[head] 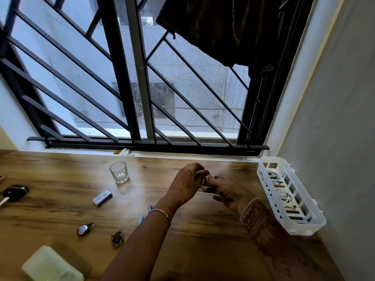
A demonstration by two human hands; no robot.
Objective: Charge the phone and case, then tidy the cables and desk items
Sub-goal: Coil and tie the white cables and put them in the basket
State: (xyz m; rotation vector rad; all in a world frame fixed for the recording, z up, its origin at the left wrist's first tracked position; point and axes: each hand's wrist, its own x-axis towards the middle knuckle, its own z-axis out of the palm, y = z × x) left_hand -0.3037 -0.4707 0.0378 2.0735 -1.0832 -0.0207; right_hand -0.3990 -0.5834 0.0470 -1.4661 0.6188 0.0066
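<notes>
Both hands meet above the wooden desk [203, 230], holding a coiled white cable [204, 179]. My left hand [185, 183] wraps around the coil from the left. My right hand [229, 192] pinches it from the right. A white slotted basket [316, 224] sits at the desk's right edge by the wall, with white cables [281, 192] lying inside. At the far left lies a dark case [15, 192] with a white cable plug [4, 201] at its near end.
On the desk stand an empty glass [119, 172], a small white and grey box [102, 197], a metal oval object [85, 229], a small dark clip [117, 239], blue pens [145, 214] under my left forearm, and a pale green box [50, 266]. A barred window rises behind.
</notes>
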